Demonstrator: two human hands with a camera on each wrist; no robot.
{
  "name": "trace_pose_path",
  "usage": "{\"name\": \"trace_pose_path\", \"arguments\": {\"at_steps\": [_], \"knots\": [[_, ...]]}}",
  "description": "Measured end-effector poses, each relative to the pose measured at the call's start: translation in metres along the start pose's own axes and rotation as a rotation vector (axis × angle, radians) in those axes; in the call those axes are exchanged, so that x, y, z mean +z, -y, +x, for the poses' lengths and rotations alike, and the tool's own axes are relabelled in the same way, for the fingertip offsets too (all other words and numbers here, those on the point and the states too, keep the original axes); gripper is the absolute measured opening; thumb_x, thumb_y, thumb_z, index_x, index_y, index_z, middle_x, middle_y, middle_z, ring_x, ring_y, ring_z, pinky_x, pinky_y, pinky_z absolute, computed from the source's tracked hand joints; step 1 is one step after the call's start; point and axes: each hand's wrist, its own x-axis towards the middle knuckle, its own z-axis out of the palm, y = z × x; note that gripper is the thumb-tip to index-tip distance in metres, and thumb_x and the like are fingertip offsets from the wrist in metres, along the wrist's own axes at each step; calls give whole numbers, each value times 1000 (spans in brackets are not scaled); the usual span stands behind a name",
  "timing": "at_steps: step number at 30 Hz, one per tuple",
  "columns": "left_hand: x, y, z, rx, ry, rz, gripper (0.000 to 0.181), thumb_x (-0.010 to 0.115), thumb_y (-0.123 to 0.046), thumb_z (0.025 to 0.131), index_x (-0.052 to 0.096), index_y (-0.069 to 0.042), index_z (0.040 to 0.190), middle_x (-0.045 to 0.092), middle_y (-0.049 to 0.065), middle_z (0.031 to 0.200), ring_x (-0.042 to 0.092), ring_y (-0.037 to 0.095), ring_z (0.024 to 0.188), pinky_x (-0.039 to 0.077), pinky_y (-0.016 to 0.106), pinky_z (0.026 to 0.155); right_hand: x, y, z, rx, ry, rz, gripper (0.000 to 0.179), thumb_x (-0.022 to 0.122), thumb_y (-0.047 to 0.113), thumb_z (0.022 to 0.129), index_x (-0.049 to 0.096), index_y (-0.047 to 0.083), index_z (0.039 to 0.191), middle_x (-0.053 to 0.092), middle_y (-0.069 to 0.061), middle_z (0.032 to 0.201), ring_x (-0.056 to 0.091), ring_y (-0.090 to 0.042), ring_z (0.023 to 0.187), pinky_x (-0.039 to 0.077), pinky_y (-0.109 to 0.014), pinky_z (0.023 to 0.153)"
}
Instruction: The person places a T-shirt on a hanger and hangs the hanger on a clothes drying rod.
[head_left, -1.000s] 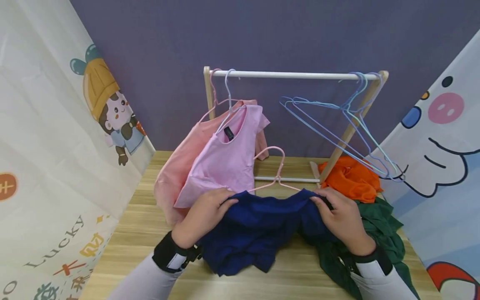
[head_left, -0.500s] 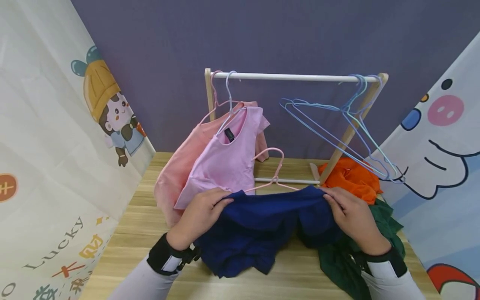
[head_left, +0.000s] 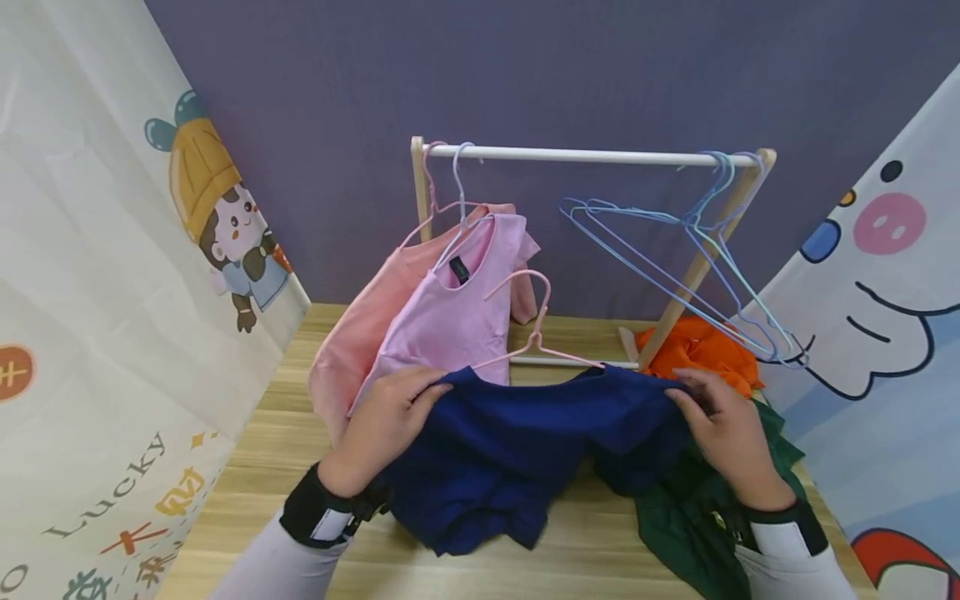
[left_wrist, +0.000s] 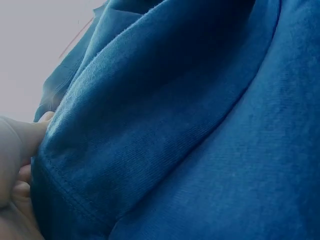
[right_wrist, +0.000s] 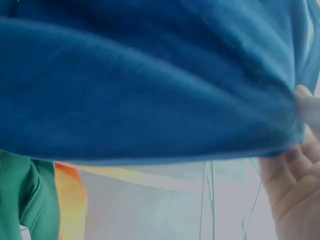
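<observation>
Between both hands a navy blue T-shirt is stretched sideways, its lower part bunched over the table. From its neck opening rises the hook of a pink hanger; the hanger's arms run down into the shirt, their ends hidden. My left hand pinches the shirt's left shoulder between thumb and fingers. On the other side my right hand pinches the right sleeve. Navy cloth fills most of the left wrist view, with the thumb at its edge. In the right wrist view, fingers grip a cloth corner.
A small rack with a white rail stands behind. On its left hang a peach shirt and a pink shirt; several bare blue hangers hang right. Orange cloth and green cloth lie at the right on the wooden table.
The hands have moved apart, the right one outward along the shoulder to the sleeve. The shirt is spread wider, and the pink hanger's hook has shifted up and left.
</observation>
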Motion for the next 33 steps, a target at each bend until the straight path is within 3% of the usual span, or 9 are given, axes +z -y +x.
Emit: {"name": "trace_pose_path", "arguments": {"at_steps": [4,9,12,18,21,25,28,33], "knots": [[-3,0,1,-3,-15,-7,16,63,-20,88,69,-14,101,70,-2,90,58,3,89,53,30,80,-5,-5,0,34,-72,49,25,69,-1,77,66,6,100,65,-6,81,47,-1,64,42,-8,61],[-5,-2,1,4,-15,-25,14,64,-19,87,70,-15,99,69,-3,86,57,2,85,54,29,76,-12,-6,6,18,-119,59,18,66,-2,80,68,4,97,67,-8,88,52,5,80,39,-4,77],[-5,-3,1,8,-15,-40,15,64,-19,87,70,-16,100,69,-4,86,57,1,85,54,28,76,-15,-7,10,30,-136,77,14,63,0,83,68,3,97,67,-7,90,51,4,86,36,-5,80],[-4,-5,0,12,3,-32,17,63,-22,88,69,-19,103,69,-7,88,56,-1,86,54,28,75,-14,1,18,82,-149,36,12,63,7,86,68,5,97,66,-8,85,49,-1,76,39,-16,66],[-1,-6,-1,12,25,-20,17,63,-22,88,68,-18,104,69,-7,90,56,-1,87,54,29,77,-8,10,18,3,-113,25,20,66,6,82,69,8,102,68,-11,91,53,-9,83,42,-14,74],[2,-6,-1,15,35,-37,17,62,-20,89,68,-17,105,69,-6,91,56,-1,89,54,28,78,0,25,14,-122,24,-7,40,73,10,77,66,15,116,68,-8,104,56,-16,98,38,-13,94],[5,-7,0,23,28,-45,16,63,-19,88,68,-17,103,69,-6,89,56,-1,87,54,28,76,2,31,12,-160,121,-40,42,74,12,75,65,18,116,67,-1,103,57,-12,95,47,-22,87],[11,-7,0,6,66,-64,15,64,-22,87,68,-18,101,68,-7,85,55,-2,84,53,26,74,4,32,8,-162,136,-46,27,70,4,77,66,10,103,65,0,93,57,-12,83,51,-37,73]]}}
